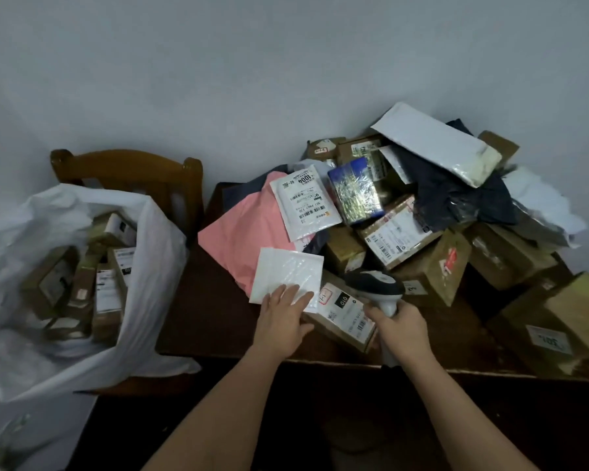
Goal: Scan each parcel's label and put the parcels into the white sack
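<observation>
The left hand [283, 321] is resting with straight, slightly spread fingers on the small white bubble-wrap mailer [286, 278], which is lying near the front edge of the dark wooden table [211, 317], partly over a brown cardboard box with a white label [344, 317]. The right hand [402, 329] is gripping the grey handheld scanner [376, 288], fingers curled round its handle. Judging by this, the scanning step is in hand; the mailer likely needs turning label-up, then carrying to the open white plastic sack [157, 253] beyond the table's left edge.
</observation>
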